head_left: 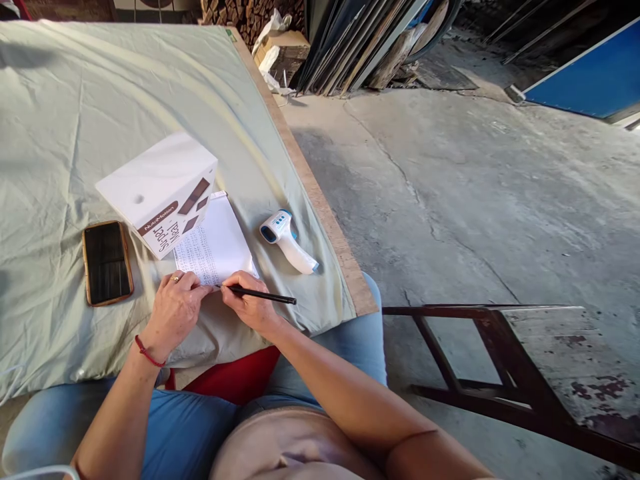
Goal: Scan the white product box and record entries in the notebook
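A notepad lies on the cloth-covered table, its left part filled with lines of handwriting. My right hand is closed around a black pen, with the tip at the notepad's lower edge. My left hand rests on the lower left corner of the page, its fingers bent and its thumb side close to the pen tip. It wears a ring and a red wrist cord. A white box with brown print stands over the pad's upper left, hiding part of it.
Left of the box lies a smartphone with a dark screen. To the notepad's right is a white and blue infrared thermometer. The table's bare wooden edge runs along the right. A worn wooden chair stands on the concrete floor.
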Tool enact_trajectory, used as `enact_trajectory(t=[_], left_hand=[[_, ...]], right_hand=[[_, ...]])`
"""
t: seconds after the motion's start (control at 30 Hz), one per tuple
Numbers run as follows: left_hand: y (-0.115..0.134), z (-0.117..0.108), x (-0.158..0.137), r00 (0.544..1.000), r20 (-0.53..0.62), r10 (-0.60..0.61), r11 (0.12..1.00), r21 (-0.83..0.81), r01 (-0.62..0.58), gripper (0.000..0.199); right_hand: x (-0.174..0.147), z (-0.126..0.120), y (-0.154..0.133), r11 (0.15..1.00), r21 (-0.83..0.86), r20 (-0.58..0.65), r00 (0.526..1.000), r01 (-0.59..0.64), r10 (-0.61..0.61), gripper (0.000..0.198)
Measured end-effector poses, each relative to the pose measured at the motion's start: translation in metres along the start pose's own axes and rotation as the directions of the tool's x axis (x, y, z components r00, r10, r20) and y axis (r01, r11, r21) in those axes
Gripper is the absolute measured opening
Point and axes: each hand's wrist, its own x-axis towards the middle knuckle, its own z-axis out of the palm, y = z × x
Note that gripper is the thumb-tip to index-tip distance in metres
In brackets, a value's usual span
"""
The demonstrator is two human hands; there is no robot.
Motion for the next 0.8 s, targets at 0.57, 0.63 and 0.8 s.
enact_trajectory(t=[0.57, 0.63, 0.8], left_hand=[[-0.0006, 0.0017, -0.0012, 1.0, -0.011, 0.022, 1.0, 0.008, -0.022, 0.036], [0.0, 0.0017, -0.0011, 1.0, -0.008, 0.018, 1.0, 0.018, -0.018, 0.037], [0.0008, 0.001, -0.0016, 1.0, -0.004, 0.014, 1.0, 0.011, -0.014, 0.038]], right_hand=[[-0.0016, -0.0025, 0.0011, 0.999, -0.053, 0.039, 0.999, 0.011, -0.009, 0.014], [-0.0017, -0.0027, 0.0007, 0.999, -0.036, 0.029, 0.999, 0.021, -0.02, 0.014], [-0.0016, -0.003, 0.0001, 0.999, -0.035, 0.02, 1.0, -0.009, 0.01, 0.015]])
